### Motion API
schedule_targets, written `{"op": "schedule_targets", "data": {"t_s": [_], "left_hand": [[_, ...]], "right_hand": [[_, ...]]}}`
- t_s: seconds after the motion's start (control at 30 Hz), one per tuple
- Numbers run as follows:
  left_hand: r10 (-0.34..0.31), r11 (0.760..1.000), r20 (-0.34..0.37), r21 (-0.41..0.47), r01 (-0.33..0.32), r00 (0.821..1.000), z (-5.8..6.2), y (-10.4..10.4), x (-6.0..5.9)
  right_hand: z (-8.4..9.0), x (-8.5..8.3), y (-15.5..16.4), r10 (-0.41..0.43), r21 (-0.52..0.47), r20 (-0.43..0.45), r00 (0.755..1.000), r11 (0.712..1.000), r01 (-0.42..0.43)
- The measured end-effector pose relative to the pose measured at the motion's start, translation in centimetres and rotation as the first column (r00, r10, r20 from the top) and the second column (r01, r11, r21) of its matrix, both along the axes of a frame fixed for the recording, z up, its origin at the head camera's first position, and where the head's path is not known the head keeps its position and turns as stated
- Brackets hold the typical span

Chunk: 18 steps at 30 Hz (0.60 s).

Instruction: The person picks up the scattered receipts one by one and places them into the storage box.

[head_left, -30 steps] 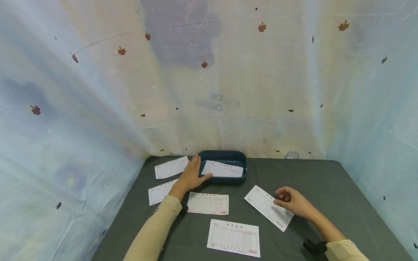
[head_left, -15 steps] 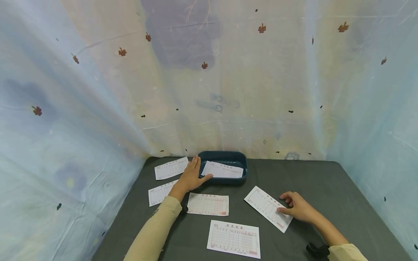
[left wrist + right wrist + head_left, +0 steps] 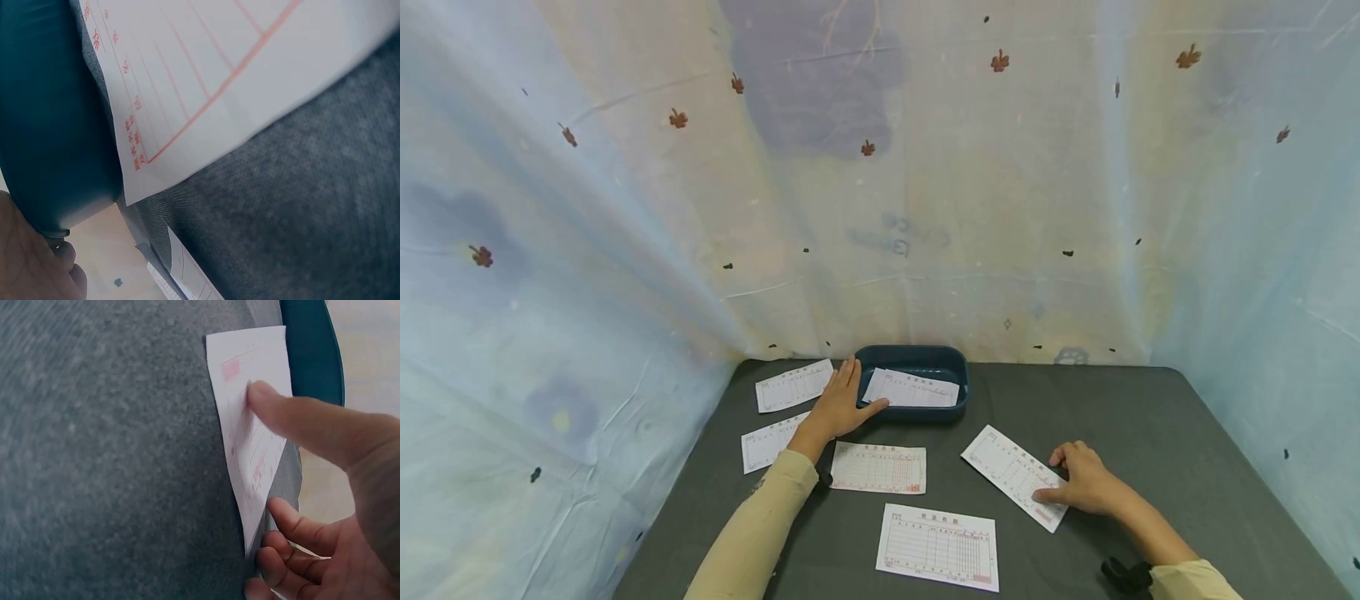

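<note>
The paper slips (image 3: 937,546) carry red-ruled tables with headings; the characters seem too small and blurred to read.

Paper slips on the table: you have five, two at far left (image 3: 793,385) (image 3: 767,442), one in the middle (image 3: 877,467), one nearest you (image 3: 937,547), one at right (image 3: 1013,476).
Paper slips in the tray: one (image 3: 912,389).
Trays: one, dark blue (image 3: 910,357).
Hands: two, left hand (image 3: 838,408) and right hand (image 3: 1086,486).
</note>
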<state>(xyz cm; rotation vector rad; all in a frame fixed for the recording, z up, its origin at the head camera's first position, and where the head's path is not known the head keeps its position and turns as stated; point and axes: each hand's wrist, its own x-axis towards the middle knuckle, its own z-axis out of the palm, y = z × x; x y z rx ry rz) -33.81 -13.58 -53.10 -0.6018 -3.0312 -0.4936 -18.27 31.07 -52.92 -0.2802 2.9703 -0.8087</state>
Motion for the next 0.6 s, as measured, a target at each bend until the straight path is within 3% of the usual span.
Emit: {"op": "schedule_targets", "data": {"t_s": [0.6], "left_hand": [[0.006, 1.0, 0.026, -0.009, -0.005, 1.0, -0.29, -0.1, -0.52]], "right_hand": [[0.04, 0.1, -0.25, 0.02, -0.058, 0.021, 1.0, 0.998, -0.018]]}}
